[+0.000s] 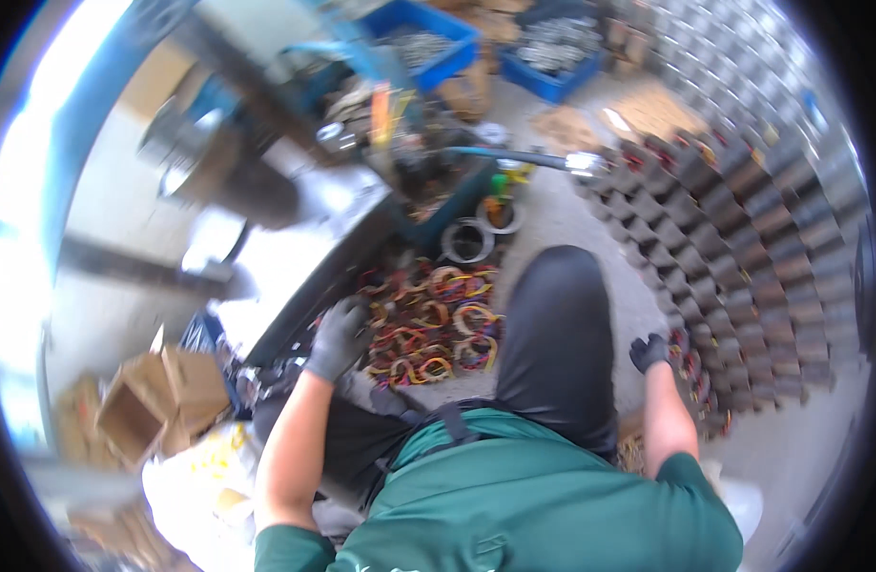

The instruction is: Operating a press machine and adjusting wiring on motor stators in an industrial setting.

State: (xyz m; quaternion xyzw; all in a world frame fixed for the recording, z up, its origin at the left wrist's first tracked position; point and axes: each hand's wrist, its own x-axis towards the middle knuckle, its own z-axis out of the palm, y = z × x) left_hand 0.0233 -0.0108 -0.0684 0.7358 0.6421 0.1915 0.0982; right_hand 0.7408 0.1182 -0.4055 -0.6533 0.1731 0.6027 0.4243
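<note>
My left hand [340, 336], in a grey glove, hangs over the dark edge of the workbench, beside a group of wire-wound motor cores [428, 319] with red, yellow and orange leads. Its fingers are loosely apart, and nothing shows in them. On the other side of my raised knee, my right hand [649, 353] wears a darker glove. Its fingers look spread and empty, close to the lower end of a large stack of metal cylinders [733, 238]. Motion blurs the picture, so fine finger contact is hard to make out.
Two rings [467, 240] lie beyond the wound cores. A blue-handled bar [514, 154] juts out from the machine [400, 143] ahead. Blue bins [550, 84] of metal parts stand at the back. Cardboard boxes [161, 400] and a white sack [204, 486] are at my left.
</note>
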